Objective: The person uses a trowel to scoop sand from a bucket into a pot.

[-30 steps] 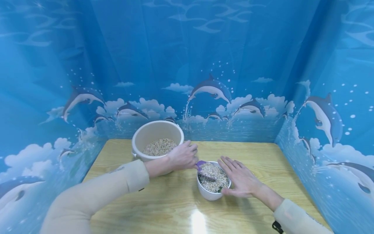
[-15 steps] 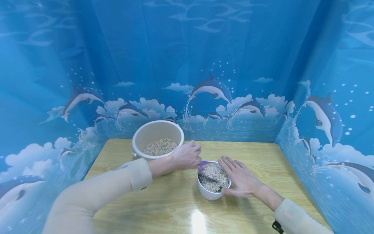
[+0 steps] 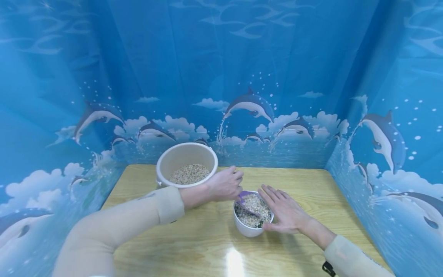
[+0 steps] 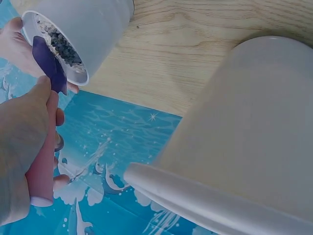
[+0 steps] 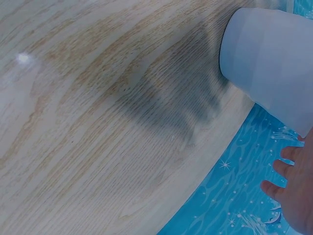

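My left hand grips the pink handle of a small shovel with a purple blade. Its blade lies over the rim of a white pot, tilted into pale gravel-like grains. Some dark, greenish bits show among the grains. On the pot's right side rests my right hand, fingers extended along the rim and thumb toward the near side. In the right wrist view only part of that hand shows beside the pot.
A cream bucket stands left of the pot, partly filled with mixed gravel-like grains; my left forearm passes in front of it. Both stand on a wooden table. Blue dolphin-print curtains enclose the back and sides.
My left hand has shifted slightly right, toward the pot, and the shovel has tipped further; the heap on its blade looks smaller. My right hand and the bucket have stayed put.
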`<state>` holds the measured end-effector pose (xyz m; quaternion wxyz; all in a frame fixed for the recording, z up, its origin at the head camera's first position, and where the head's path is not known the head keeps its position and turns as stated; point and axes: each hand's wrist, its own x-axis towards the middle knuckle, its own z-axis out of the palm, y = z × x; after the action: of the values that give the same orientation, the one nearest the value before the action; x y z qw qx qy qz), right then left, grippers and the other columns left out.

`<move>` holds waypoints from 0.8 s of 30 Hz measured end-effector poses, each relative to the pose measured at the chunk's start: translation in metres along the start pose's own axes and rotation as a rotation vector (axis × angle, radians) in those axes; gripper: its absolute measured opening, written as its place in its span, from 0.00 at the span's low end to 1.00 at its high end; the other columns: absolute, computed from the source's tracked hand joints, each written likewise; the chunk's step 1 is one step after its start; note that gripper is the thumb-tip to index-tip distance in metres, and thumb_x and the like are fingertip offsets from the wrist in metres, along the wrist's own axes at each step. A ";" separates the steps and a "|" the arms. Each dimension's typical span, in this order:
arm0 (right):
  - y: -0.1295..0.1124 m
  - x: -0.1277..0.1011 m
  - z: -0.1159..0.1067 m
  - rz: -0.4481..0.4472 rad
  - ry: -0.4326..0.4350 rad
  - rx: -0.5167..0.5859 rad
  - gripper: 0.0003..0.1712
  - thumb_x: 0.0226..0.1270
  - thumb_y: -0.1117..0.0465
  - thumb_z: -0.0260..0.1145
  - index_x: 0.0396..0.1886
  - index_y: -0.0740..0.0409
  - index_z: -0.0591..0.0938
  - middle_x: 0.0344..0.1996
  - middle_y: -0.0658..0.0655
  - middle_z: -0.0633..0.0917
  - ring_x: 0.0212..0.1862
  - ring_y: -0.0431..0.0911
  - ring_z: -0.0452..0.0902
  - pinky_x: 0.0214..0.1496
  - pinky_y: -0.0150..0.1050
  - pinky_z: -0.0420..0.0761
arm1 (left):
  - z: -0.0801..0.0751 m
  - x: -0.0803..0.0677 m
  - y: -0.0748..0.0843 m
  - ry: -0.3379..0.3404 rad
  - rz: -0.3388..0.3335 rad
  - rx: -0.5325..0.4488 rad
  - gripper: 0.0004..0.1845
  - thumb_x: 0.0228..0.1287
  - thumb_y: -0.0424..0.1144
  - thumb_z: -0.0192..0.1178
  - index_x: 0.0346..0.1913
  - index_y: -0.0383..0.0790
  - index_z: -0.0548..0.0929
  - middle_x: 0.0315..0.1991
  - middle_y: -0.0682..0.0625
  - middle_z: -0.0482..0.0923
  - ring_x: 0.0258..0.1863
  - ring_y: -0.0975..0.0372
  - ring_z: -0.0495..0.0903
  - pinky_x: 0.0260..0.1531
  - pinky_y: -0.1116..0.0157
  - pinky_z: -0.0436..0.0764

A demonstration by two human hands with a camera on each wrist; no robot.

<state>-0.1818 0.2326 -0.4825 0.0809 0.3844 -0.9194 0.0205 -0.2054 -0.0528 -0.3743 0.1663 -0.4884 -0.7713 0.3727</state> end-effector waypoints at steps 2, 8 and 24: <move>0.000 0.000 0.001 0.000 0.001 0.001 0.67 0.61 0.18 0.59 0.83 0.62 0.58 0.82 0.69 0.62 0.79 0.66 0.65 0.74 0.67 0.72 | -0.002 0.002 0.000 -0.019 0.016 0.018 0.34 0.78 0.72 0.32 0.48 0.63 0.88 0.42 0.64 0.85 0.47 0.66 0.74 0.48 0.67 0.75; -0.001 0.000 0.001 0.007 -0.007 0.006 0.67 0.61 0.18 0.60 0.84 0.62 0.58 0.82 0.69 0.62 0.79 0.66 0.66 0.74 0.67 0.72 | -0.006 0.005 0.003 -0.039 0.033 0.049 0.35 0.79 0.72 0.29 0.50 0.64 0.87 0.43 0.64 0.85 0.48 0.67 0.75 0.51 0.67 0.76; -0.002 0.000 0.000 0.018 -0.008 -0.005 0.67 0.62 0.19 0.60 0.84 0.62 0.58 0.82 0.68 0.62 0.79 0.66 0.66 0.75 0.66 0.71 | -0.005 -0.005 0.006 0.003 0.061 0.089 0.34 0.79 0.72 0.29 0.48 0.62 0.86 0.43 0.63 0.85 0.48 0.66 0.75 0.53 0.64 0.77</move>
<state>-0.1808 0.2313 -0.4828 0.0781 0.3758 -0.9232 0.0176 -0.1966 -0.0534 -0.3745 0.1778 -0.5042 -0.7385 0.4108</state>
